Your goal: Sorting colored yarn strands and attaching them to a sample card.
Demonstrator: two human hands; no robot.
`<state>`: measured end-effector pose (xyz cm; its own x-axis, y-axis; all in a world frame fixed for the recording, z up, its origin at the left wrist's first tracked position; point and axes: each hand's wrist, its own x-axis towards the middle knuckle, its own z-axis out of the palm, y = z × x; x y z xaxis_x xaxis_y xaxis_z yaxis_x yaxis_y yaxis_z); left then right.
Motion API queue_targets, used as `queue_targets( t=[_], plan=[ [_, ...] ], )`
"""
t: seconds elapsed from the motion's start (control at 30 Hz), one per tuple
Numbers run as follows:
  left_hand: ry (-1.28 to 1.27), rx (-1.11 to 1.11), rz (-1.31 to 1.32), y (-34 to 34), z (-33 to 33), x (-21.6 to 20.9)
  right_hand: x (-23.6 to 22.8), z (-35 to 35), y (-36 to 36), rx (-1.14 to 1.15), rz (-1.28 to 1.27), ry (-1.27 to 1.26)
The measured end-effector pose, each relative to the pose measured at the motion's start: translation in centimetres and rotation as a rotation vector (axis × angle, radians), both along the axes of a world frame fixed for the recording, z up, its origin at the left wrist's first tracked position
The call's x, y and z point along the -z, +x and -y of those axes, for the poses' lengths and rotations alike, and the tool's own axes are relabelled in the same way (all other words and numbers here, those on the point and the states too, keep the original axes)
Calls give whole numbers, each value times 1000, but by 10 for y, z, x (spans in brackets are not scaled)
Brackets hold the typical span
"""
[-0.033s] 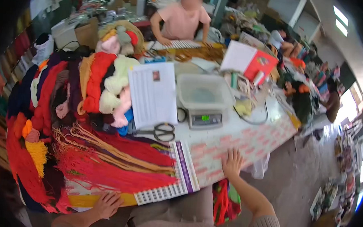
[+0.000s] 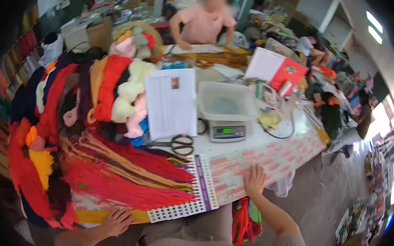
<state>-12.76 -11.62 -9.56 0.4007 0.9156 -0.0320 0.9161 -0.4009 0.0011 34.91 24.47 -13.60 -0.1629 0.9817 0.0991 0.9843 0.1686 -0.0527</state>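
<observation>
My left hand (image 2: 118,221) lies flat on the yellow front edge of the table, fingers spread, with nothing in it. Beside it is a white card strip with holes (image 2: 173,213), joined to a card with a purple stripe (image 2: 206,186). Long red and tan yarn strands (image 2: 127,181) fan out leftward from the cards. To the right, my right hand (image 2: 255,181) rests open on the table (image 2: 235,158), palm down and apart from the yarn. Black-handled scissors (image 2: 182,144) lie beyond the strands, their blades partly hidden.
A digital scale (image 2: 227,132) carries a clear plastic tub (image 2: 227,91). Left of it are a printed sheet (image 2: 168,117) and piled yarn skeins (image 2: 107,87). An open red-and-white folder (image 2: 275,71) lies behind. Across the table, a person in a pink shirt (image 2: 204,25) leans over papers.
The view has shifted slightly, so the table and its contents appear a little farther right. Both hands remain resting on the table. The person across has shifted slightly.
</observation>
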Motion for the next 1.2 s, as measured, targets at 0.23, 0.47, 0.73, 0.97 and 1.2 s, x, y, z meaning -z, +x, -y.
queue_targets(
  t=[0.23,0.47,0.73,0.97,1.2],
  plan=[
    [-5,34,71,-7,5,10,-22,14,6,-13,-70,-85],
    [161,41,93,-8,1,9,-34,10,-7,28,-64,-186],
    [-261,-44,236,-14,-14,-9,-36,-8,-8,-2,-14,-123],
    [-254,-71,210,-10,2,-4,-58,-8,-24,53,160,-359],
    [-516,-284,187,24,13,-50,-29,-18,-36,121,248,-834]
  ],
)
